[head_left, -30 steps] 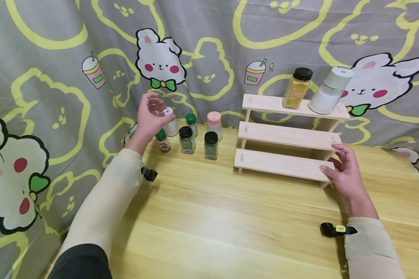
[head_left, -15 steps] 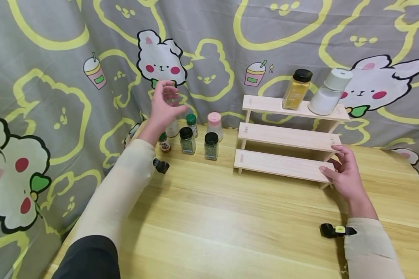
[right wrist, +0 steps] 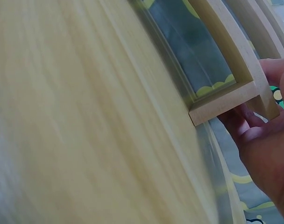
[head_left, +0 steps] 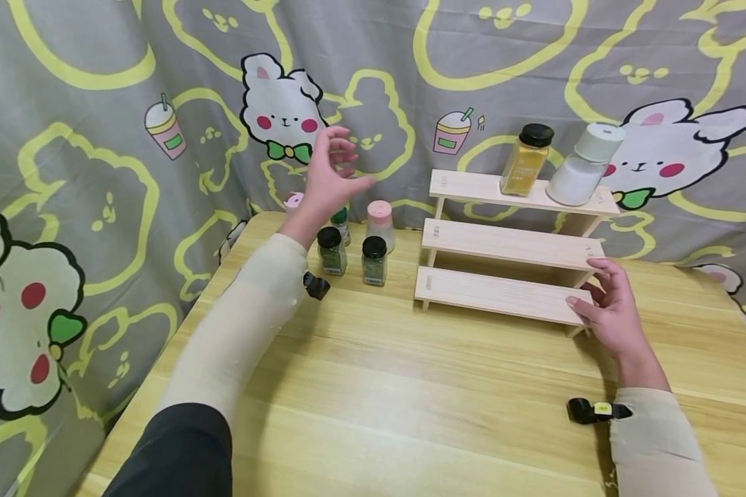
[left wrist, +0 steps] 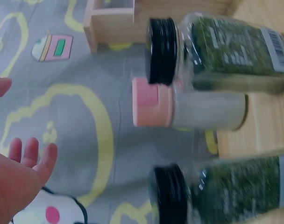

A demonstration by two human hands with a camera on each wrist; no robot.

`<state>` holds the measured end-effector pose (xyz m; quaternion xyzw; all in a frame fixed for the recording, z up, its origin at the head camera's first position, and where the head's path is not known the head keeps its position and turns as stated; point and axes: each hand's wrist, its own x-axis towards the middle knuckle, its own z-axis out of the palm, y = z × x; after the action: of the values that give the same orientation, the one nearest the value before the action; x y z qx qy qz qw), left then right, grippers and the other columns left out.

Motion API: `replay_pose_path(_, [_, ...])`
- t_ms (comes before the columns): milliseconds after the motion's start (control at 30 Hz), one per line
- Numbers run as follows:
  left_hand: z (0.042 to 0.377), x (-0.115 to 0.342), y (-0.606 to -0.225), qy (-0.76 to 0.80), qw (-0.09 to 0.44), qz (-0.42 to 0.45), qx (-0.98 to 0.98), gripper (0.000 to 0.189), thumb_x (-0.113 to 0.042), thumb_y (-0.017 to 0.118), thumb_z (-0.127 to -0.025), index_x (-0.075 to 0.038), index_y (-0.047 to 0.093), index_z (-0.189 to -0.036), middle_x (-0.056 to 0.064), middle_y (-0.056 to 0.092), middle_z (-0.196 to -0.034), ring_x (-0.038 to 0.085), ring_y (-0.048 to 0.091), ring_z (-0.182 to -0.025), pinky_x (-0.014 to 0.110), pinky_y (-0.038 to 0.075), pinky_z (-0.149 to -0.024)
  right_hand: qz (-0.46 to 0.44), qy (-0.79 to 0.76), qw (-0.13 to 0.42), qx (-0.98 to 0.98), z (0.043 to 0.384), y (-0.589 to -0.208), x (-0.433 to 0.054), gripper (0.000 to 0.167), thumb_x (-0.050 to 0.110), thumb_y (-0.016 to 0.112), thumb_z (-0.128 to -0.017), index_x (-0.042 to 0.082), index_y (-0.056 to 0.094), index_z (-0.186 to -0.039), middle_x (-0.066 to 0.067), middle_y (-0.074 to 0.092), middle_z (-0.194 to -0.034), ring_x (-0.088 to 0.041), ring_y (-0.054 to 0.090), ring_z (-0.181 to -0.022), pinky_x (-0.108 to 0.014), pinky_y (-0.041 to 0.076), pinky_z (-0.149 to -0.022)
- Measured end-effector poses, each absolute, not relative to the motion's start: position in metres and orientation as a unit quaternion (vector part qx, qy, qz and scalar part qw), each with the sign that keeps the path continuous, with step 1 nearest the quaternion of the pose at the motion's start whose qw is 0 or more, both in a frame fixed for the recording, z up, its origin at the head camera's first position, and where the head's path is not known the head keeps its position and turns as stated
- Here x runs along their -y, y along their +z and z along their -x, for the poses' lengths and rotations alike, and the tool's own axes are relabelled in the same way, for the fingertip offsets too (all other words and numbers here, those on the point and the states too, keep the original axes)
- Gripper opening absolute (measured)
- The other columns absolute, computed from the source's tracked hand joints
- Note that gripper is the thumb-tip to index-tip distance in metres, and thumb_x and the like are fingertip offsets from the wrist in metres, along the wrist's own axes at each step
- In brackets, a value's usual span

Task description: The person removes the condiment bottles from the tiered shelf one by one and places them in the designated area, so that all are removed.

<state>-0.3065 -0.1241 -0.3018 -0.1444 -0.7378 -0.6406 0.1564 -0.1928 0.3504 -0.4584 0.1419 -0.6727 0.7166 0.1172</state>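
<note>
My left hand is raised above the group of spice bottles, fingers loosely bent and thumb spread, with nothing in its grasp. Closest below and to its right stands a pink-capped shaker. In front are two black-lidded jars of green herbs, one jar beside the forearm and another jar to its right. A green-capped bottle and a lilac-capped shaker are partly hidden by the wrist. My right hand grips the right end of the three-tier wooden shelf, thumb on the lowest board.
On the top board stand a black-capped jar of yellow powder and a white-capped shaker. A patterned grey curtain hangs behind the wooden table.
My left hand has moved right and up, from over the lilac-capped shaker toward the pink-capped one, still holding nothing. The red-labelled bottle is now covered by the forearm. My right hand stays put.
</note>
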Motion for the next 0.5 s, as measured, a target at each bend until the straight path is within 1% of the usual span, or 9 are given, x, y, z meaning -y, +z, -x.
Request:
replay_pose_path(133, [0.312, 0.109, -0.300, -0.637, 0.154, 0.166, 0.737, 0.083, 0.005, 0.085, -0.071, -0.004, 0.039, -0.139, 0.020, 0.048, -0.127, 0.034, 0.052, -0.117, 0.045, 0.047, -0.098, -0.142, 0.716, 0.116, 0.673, 0.193, -0.458, -0.350, 0.080, -0.036, 0.050, -0.079, 0.005, 0.037, -0.146, -0.007, 0.046, -0.137, -0.023, 0.055, -0.109, -0.018, 0.054, -0.075])
replay_pose_path(367, [0.314, 0.076, -0.296, -0.627, 0.139, 0.182, 0.745, 0.081, -0.003, 0.087, -0.073, -0.008, 0.040, -0.138, 0.016, 0.048, -0.127, 0.029, 0.052, -0.116, 0.037, 0.048, -0.097, -0.141, 0.713, 0.111, 0.678, 0.193, -0.458, -0.351, 0.079, -0.035, 0.049, -0.080, 0.007, 0.037, -0.146, -0.007, 0.044, -0.138, -0.024, 0.054, -0.109, -0.018, 0.055, -0.072])
replay_pose_path(500, [0.311, 0.057, -0.294, -0.635, 0.118, 0.176, 0.743, 0.083, -0.001, 0.088, -0.072, -0.012, 0.040, -0.139, 0.012, 0.049, -0.128, 0.026, 0.052, -0.117, 0.033, 0.047, -0.097, -0.144, 0.710, 0.104, 0.681, 0.192, -0.458, -0.352, 0.080, -0.035, 0.048, -0.081, 0.008, 0.036, -0.147, -0.006, 0.044, -0.139, -0.023, 0.053, -0.109, -0.018, 0.055, -0.068])
